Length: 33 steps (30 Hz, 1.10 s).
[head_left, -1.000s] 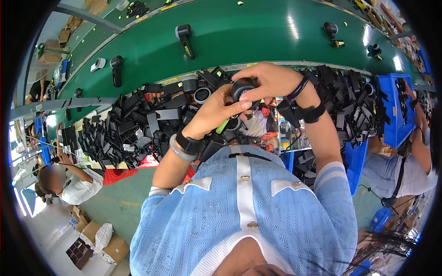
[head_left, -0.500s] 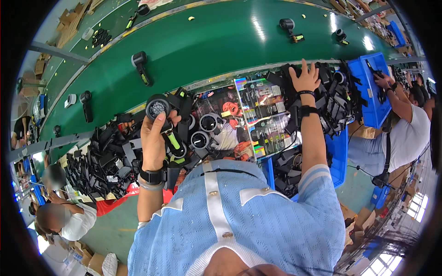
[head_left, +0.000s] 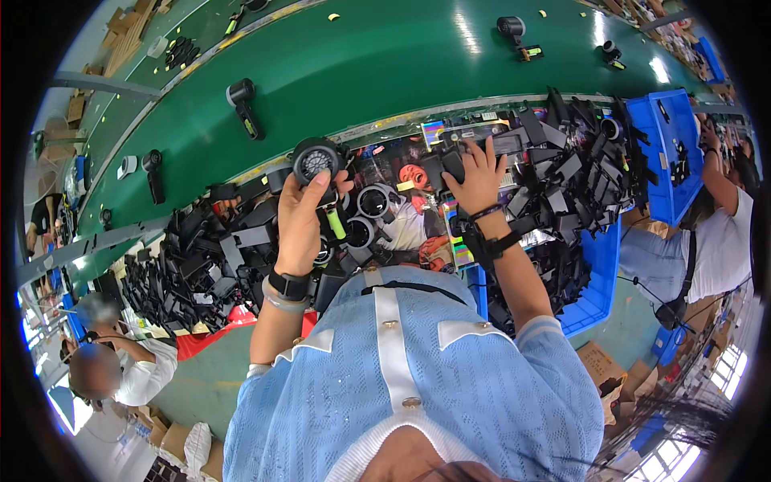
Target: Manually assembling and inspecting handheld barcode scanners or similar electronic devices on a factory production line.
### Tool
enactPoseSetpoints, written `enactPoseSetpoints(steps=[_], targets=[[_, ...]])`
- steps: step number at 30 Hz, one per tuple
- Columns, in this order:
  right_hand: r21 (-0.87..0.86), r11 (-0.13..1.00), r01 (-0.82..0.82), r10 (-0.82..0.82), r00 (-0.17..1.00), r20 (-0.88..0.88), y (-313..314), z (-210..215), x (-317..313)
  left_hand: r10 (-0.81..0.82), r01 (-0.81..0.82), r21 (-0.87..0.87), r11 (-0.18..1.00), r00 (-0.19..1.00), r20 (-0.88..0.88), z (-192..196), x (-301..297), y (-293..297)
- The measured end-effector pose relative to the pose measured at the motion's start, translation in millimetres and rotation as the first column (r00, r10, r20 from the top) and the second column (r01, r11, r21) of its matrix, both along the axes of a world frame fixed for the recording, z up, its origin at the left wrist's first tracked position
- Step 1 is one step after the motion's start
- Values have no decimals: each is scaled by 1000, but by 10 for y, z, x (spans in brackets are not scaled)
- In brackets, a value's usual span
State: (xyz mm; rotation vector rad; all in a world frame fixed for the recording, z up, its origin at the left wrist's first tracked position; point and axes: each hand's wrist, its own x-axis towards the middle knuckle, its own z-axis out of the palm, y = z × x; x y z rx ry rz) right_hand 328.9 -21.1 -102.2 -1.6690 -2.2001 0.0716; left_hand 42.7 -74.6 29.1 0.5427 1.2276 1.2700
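Observation:
Raised in my left hand [head_left: 300, 225] is a handheld fan [head_left: 316, 161] with a round black grille; my fingers wrap round its body. Below it shows a bright green cylinder [head_left: 336, 224], perhaps a battery. My right hand [head_left: 479, 186] has its thumb and fingers about a black plastic part [head_left: 453, 166], with some fingers stretched out. Between my hands, silver-ringed round heads [head_left: 373, 201] rest on a printed sheet [head_left: 411, 221]. Black plastic pieces [head_left: 554, 173] are heaped right of my right hand, and another black heap [head_left: 189, 277] lies left of my left hand.
Beyond the work ledge runs a green conveyor belt [head_left: 361, 72] with several fans [head_left: 243, 100] spaced along it. A blue bin [head_left: 594, 277] of black parts stands by my right forearm. Farther right, a person reaches toward another blue bin [head_left: 657, 165]. Another person [head_left: 144, 369] is at left.
My right hand has moved left from the black heap, and a black plastic part is now at its fingers. My left hand, still holding the fan, has shifted slightly up and right.

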Motion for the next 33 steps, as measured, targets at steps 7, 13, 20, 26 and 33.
enactPoseSetpoints(steps=[7,13,20,26,33], targets=[[-286,951,-119,-72,814,-576,-120,767,-161,94,-97,3,995,971,218,-105,-6,68],[-446,648,-617,-500,97,-861,-275,1486,-642,192,-225,24,974,877,441,-216,25,96],[-318,609,-726,-660,-242,-711,-448,1148,-1161,225,-319,111,941,838,497,-231,50,99],[-349,598,-722,-718,-289,-633,-465,1124,-1395,207,-333,160,929,828,521,-52,160,86],[-566,384,-729,-743,121,-659,-375,1245,-1229,173,-316,356,879,909,379,112,196,23]])
